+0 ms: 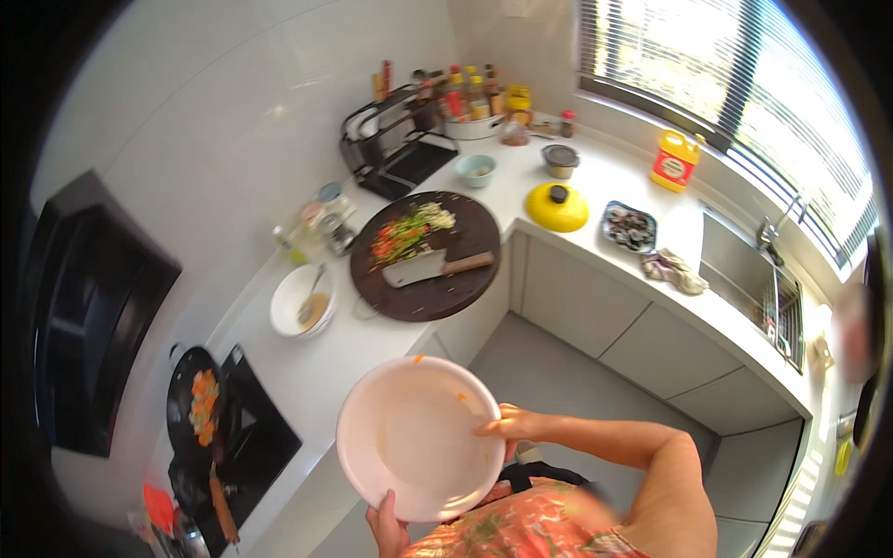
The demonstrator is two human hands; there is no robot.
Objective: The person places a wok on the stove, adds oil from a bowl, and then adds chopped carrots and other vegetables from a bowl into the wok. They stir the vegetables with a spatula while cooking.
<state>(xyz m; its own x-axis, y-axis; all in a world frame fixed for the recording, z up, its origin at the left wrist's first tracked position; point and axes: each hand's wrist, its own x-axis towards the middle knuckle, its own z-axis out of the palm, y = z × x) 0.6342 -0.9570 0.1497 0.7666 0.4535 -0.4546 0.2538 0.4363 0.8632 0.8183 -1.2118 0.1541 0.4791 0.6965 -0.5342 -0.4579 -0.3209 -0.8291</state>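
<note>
Both my hands hold a large pale pink basin [418, 439] by its rim, in front of my body. My left hand [388, 528] grips the near left edge, thumb over the rim. On the right side, my right hand [516, 427] clasps the rim with the thumb inside. A few orange scraps cling to the basin's inner wall and rim; otherwise its inside looks bare. To the left, a black wok [187, 397] with a wooden handle sits on the black cooktop [261, 446], holding orange and pale food pieces [204, 408].
A round dark cutting board [467, 300] bears a cleaver [418, 268] and chopped vegetables [411, 230]. Beside it stands a white bowl [282, 307] with a spoon. Farther right are a yellow lid [557, 216], a patterned dish [614, 244], a cloth [675, 272] and a sink [732, 265].
</note>
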